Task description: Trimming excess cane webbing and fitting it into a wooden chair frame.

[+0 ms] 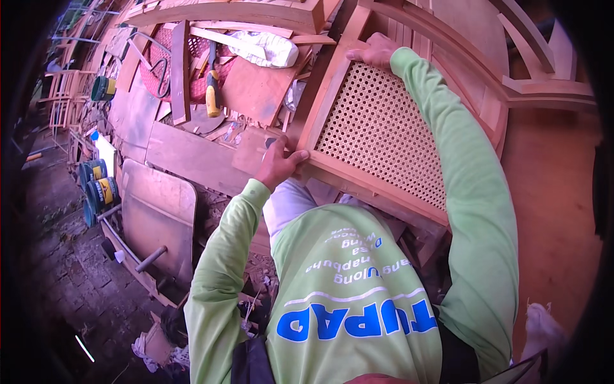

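Observation:
A wooden framed panel (377, 134) with woven cane lattice lies before me, tilted slightly, its near edge above my lap. My left hand (281, 160) is closed on the panel's near left corner, thumb on the frame; a small dark object shows by its fingers, too hidden to name. My right hand (377, 52) grips the frame near the far end of the lattice, fingers curled over the wood. Both forearms are in green sleeves.
Wood offcuts, a yellow-handled tool (213, 89), a hacksaw (160, 70) and a white cloth bundle (265, 48) lie upper left. Curved wooden furniture parts (537, 89) stand upper right. Buckets (101, 192) and a board (157, 221) on a metal support are at left.

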A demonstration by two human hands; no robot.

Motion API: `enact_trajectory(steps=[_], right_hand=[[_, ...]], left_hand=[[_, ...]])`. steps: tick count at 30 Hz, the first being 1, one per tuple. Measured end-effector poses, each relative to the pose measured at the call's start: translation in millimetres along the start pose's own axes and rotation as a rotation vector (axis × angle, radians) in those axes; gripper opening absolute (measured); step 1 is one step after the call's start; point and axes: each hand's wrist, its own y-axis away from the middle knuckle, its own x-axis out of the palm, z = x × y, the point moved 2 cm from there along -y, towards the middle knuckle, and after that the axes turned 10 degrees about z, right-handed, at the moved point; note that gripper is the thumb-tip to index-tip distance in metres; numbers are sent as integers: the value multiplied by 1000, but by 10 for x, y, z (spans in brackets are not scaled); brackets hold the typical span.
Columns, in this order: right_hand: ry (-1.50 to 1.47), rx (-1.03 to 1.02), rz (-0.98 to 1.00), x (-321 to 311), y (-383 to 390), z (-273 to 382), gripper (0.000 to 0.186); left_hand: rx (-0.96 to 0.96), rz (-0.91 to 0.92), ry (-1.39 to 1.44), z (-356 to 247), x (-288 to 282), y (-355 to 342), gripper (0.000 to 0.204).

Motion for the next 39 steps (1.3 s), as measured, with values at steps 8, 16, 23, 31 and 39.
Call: enact_trajectory(steps=[8, 16, 23, 31, 39], right_hand=[[-171, -76, 82, -4, 174, 9, 75], [-124, -27, -12, 45, 184, -83, 71], [-156, -71, -3, 101, 83, -142, 75], [-124, -57, -4, 58, 244, 56, 73], [-67, -50, -63, 63, 100, -63, 80]], left_hand=[[-35, -42, -110, -118, 113, 135, 35], [81, -85, -308, -23, 120, 61, 31], [13, 8, -8, -67, 99, 95, 41], [-28, -53, -267, -128, 114, 122, 44], [42, -124, -273, -8, 137, 15, 43]])
